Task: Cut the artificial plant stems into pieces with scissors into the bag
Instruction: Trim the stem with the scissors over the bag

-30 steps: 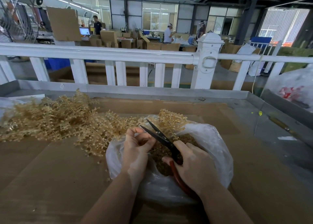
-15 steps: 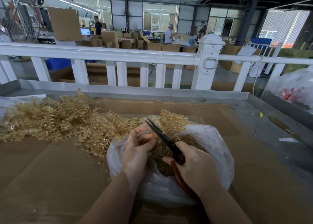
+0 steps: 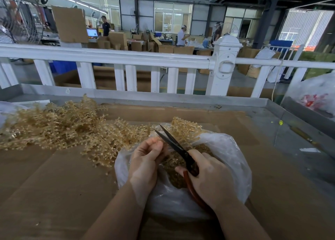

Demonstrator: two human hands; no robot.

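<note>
A: What is the person holding over the bag?

B: The right hand (image 3: 210, 178) grips the scissors (image 3: 178, 150), its fingers curled around the smooth reddish-brown handles. The blades are dark, long and pointed, and they stand a little apart, like a narrow V, with the tips pointing away from the person.

A: And the other hand?

B: The left hand (image 3: 146, 160) is closed, with the thumb and fingertips pinching something small just beside the blades. It is probably a piece of stem, but it is too small for me to tell surely.

A: Where is the bag?

B: The plastic bag (image 3: 230, 154) lies on the cardboard sheet (image 3: 54, 185), directly under both hands. It is thin, wrinkled and milky-transparent. Its mouth is open, and inside there is a heap of small brownish-gold cut pieces (image 3: 174, 169), with a grainy look.

A: And the plant stems that are not cut?

B: The artificial plant stems (image 3: 59, 127) are in a loose pile to the left of the bag, on the cardboard. They are pale gold plastic, thin and branching, with many small knobs, so the pile looks spiky. One branch (image 3: 183, 129) rests on the far edge of the bag, behind the scissor tips.

A: What is around it?

B: The cardboard is flat, brown and matte. It lies in a grey metal tray (image 3: 145, 97) with low walls. Behind the tray is a white railing (image 3: 117, 58) with a round top bar and flat posts.
</note>
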